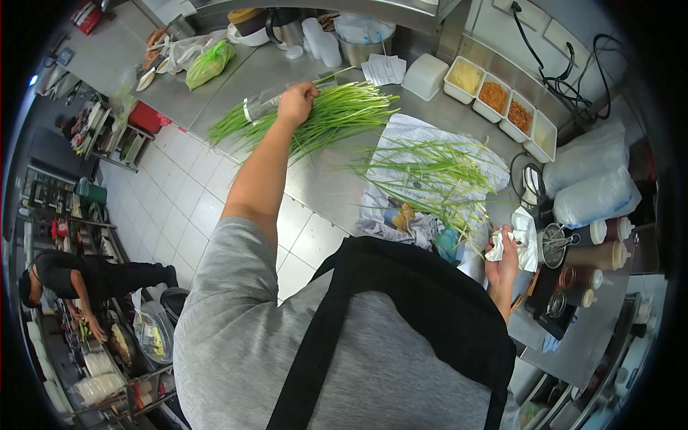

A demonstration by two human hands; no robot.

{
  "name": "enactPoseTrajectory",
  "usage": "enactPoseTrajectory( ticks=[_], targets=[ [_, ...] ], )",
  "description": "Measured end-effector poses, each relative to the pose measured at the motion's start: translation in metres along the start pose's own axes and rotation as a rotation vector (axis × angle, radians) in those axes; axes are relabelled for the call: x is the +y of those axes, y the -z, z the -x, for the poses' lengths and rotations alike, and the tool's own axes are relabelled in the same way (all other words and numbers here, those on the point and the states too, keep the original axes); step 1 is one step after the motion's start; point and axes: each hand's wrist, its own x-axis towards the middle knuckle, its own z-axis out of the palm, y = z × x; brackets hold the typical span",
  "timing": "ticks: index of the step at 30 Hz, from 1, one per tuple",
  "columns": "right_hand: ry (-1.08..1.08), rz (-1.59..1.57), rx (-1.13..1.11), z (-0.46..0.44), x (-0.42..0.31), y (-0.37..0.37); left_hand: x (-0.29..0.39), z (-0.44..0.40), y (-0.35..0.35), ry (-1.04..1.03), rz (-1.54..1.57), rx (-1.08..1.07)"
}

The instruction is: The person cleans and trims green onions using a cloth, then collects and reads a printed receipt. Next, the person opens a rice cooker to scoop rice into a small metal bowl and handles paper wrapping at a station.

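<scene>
A big bunch of garlic chives [344, 107] lies across the steel counter, partly under a clear plastic wrapper [261, 107]. Over it is my left hand [296, 102], its fingers closed in a pinch on a thin chive stalk that sticks out to the right. Loose, paler chives [437, 168] are strewn over printed paper [401, 132] in front of me. At the right, my right hand [505, 259] is closed on a crumpled white paper towel [496, 247]. Crumpled paper and brownish and teal scraps [448, 244] sit at the near end of the printed paper.
White tubs of chopped food [494, 97] line the back wall, below hanging black cables [573, 93]. Sauce bottles [598, 254] and bagged plastic ware [595, 193] stand at right. A green bag [210, 64] lies at far left. Another person [72, 287] bends over a shelf unit.
</scene>
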Motion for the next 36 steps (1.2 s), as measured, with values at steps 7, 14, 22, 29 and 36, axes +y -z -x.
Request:
enactPoseTrajectory(
  ticks=[7,14,22,29,36],
  targets=[
    [0.015,0.031,0.002,0.0,0.001,-0.001,-0.004,-0.001,-0.006,-0.02,-0.072,0.048],
    [0.021,0.031,-0.001,-0.001,0.001,-0.002,0.004,0.002,0.003,-0.013,-0.162,-0.021],
    [0.023,0.012,-0.012,-0.003,0.004,0.003,0.009,-0.005,0.005,-0.21,-0.428,-0.06],
    [0.024,-0.002,-0.009,-0.004,0.006,0.006,0.011,-0.009,0.016,-0.042,-0.233,0.068],
    [0.018,0.005,0.019,-0.001,0.005,0.001,0.017,-0.015,0.005,-0.137,-0.197,0.018]
  ],
)
